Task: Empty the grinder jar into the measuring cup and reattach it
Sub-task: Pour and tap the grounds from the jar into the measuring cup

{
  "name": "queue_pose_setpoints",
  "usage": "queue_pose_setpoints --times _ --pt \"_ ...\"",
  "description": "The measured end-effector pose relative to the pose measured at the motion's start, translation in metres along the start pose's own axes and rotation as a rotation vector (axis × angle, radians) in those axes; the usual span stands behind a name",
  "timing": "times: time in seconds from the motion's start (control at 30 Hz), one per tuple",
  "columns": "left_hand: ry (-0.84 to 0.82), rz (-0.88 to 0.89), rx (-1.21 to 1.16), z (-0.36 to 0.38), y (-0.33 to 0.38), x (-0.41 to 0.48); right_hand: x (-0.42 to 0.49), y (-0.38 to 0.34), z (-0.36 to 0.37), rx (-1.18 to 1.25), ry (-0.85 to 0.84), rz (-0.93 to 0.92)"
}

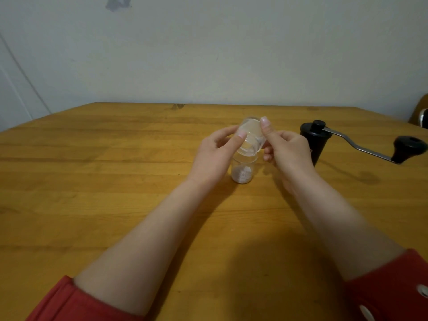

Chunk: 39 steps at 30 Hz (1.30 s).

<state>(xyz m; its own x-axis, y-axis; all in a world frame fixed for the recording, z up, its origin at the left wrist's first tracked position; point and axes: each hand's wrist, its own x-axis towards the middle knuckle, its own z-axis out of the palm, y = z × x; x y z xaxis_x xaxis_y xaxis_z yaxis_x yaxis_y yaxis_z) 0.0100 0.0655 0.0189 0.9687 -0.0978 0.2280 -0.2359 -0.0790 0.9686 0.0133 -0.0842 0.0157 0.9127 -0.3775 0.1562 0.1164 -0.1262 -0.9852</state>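
A clear grinder jar (251,137) is tipped mouth-down over a small clear measuring cup (243,169) that stands on the wooden table (115,170). Pale grounds lie in the bottom of the cup. My left hand (216,154) holds the jar from the left, thumb on its side. From the right my right hand (286,148) pinches the jar, thumb up against its base. The black hand grinder (313,141) stands upright to the right of my right hand, its crank handle (407,148) reaching out to the right.
A wall runs behind the table's far edge. Part of a chair (420,112) shows at the far right. Red sleeves cover both my arms near the bottom corners.
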Motion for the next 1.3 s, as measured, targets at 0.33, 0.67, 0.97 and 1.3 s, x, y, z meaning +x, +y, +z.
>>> queue_pose_setpoints --times 0.33,0.67,0.97,1.3 --pt "0.008 -0.009 0.005 0.001 -0.004 0.001 0.004 0.007 0.0 0.113 -0.035 0.092" --pt "0.016 -0.013 -0.019 0.0 -0.004 0.001 0.004 0.007 0.0 0.133 -0.031 0.083" --pt "0.019 0.021 -0.045 0.0 0.0 0.001 0.001 0.002 0.001 0.05 0.024 -0.036" --pt "0.077 0.042 -0.097 -0.001 0.0 0.0 -0.012 -0.007 0.004 -0.002 0.014 -0.264"
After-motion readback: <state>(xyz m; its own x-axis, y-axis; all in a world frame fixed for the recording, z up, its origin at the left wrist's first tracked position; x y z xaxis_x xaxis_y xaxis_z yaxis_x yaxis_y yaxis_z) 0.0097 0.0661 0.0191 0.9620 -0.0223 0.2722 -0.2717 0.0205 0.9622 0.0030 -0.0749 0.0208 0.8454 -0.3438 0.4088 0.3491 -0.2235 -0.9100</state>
